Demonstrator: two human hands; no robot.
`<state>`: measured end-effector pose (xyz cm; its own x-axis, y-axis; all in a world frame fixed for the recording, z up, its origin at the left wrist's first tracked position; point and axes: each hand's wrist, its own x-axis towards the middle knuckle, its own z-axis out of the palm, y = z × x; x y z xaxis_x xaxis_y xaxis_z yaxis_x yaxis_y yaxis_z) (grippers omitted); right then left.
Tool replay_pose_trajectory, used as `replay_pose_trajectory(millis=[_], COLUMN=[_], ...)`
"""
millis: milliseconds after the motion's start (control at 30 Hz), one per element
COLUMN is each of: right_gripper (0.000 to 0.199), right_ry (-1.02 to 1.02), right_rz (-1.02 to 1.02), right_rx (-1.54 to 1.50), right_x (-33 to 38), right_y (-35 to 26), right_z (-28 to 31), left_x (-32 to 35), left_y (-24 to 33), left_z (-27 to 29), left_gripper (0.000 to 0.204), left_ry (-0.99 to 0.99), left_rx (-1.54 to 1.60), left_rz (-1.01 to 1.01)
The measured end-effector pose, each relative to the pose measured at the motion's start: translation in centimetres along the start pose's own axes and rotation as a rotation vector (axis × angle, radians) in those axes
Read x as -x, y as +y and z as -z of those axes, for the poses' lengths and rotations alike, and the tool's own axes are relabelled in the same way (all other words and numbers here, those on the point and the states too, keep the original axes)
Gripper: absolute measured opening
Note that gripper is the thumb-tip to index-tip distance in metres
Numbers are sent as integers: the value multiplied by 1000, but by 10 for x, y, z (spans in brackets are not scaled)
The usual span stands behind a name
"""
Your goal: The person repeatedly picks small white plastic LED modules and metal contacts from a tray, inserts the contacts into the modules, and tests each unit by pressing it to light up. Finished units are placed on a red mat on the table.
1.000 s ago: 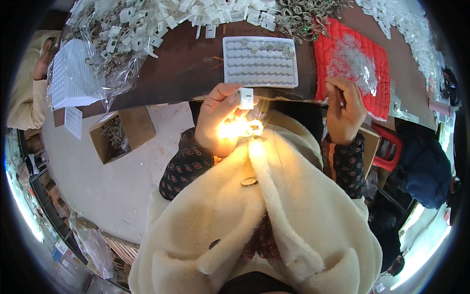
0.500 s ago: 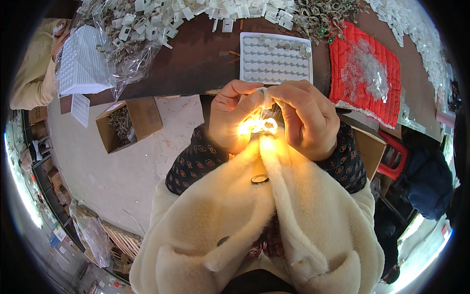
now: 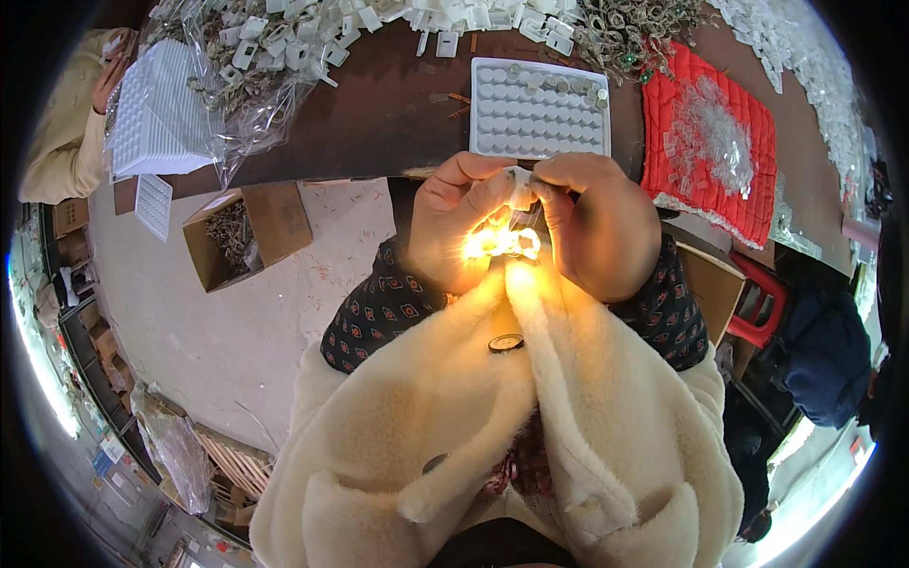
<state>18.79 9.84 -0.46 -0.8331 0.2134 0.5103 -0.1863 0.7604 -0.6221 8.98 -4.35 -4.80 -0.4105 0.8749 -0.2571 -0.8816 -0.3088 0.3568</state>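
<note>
String lights [image 3: 502, 243] are glowing, but the handwork is looking unfinished; white pieces [image 3: 454, 17] are lying heaped on the table [image 3: 379, 114]. The left hand [image 3: 443, 222] is pinching a white case [image 3: 521, 189] before the cream coat [image 3: 417, 398], apparently pointing tableward; its long axis is mostly hiding, and I can't tell whether the right hand [image 3: 611, 222] is gripping.

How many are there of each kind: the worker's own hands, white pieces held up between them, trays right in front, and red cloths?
Own hands: 2, left hand and right hand
White piece between them: 1
White tray right in front: 1
Red quilted cloth: 1
Total: 5
</note>
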Motion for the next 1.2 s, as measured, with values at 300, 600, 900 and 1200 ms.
replay_pose_trajectory(millis=[300,600,900,1200], right_gripper=[31,18,26,26], right_ry=[154,24,170,116], right_rz=[153,-136,33,47], right_rx=[48,-133,-130,-128], right_x=[3,2,-3,0], right_y=[3,-11,-9,-5], right_z=[-8,2,-7,-7], left_x=[1,0,-1,4], left_y=[2,4,0,6], left_z=[-1,5,-2,-1], left_gripper=[13,16,12,12], left_ry=[-21,-96,17,62], left_rx=[-14,69,-24,-41], left_rz=[-54,36,-71,-15])
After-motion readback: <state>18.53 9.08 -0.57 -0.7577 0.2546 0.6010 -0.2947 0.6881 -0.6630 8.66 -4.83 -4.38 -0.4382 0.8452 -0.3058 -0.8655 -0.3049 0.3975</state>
